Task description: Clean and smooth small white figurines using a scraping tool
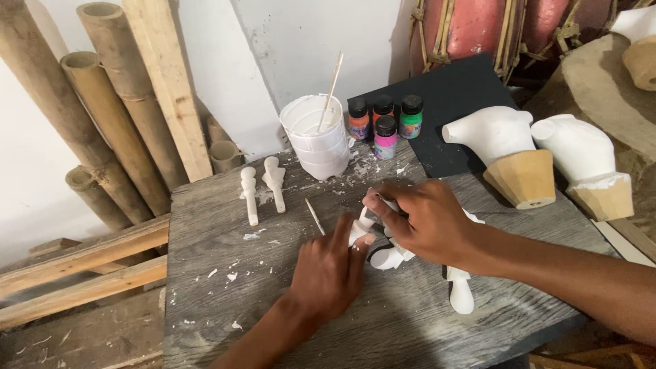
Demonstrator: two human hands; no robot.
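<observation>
— What have you got there?

— A small white plaster figure piece (372, 236), lying on the grey weathered wooden tabletop (225, 287) right in the middle, under both my hands. My right hand (427, 222) has its grip closed over the upper end of it, fingers curled around something small and dark-edged that I can't make out. My left hand (331, 270) isn't clenched on anything; its fingers are stretched out and pressing the piece down from below, I'd say to keep it from rolling.

— And the other white bit by your wrist?

— Another white plaster limb-shaped piece (461, 294), lying just past my right forearm, apart from the one I'm working.

— What's further out?

— A thin stick (315, 216) lies near my left fingertips. Beyond it, two white plaster peg-like figures (263, 191) lie side by side. Behind those stands a stack of white plastic cups (318, 137) with a brush handle leaning in it, then four small paint bottles with black caps (384, 121), close by, probably for easy reach. To the right stand two white plaster torsos on tan cone bases (540, 160).
</observation>
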